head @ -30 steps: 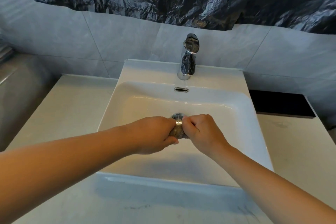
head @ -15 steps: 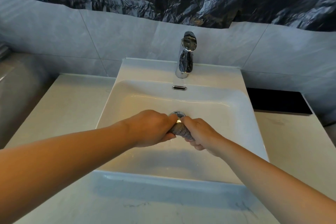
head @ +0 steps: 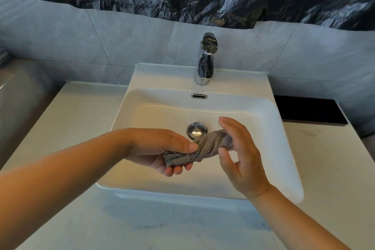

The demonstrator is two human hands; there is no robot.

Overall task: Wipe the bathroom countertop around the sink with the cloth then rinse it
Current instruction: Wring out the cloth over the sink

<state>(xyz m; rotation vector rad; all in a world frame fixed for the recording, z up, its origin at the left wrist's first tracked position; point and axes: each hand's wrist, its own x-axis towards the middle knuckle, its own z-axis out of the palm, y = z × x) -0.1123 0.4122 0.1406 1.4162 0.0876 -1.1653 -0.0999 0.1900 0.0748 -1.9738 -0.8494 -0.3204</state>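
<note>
The left hand (head: 160,148) grips the twisted cloth (head: 207,145) over the sink (head: 284,148); the right hand (head: 243,160), fingers straight, touches its end.

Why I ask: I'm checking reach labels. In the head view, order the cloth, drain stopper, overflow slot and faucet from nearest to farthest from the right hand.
1. cloth: touches the right hand, on its left side.
2. drain stopper: in the bottom of the sink, just beyond the cloth.
3. overflow slot: on the sink's back wall.
4. faucet: on the rear ledge, farthest.
</note>
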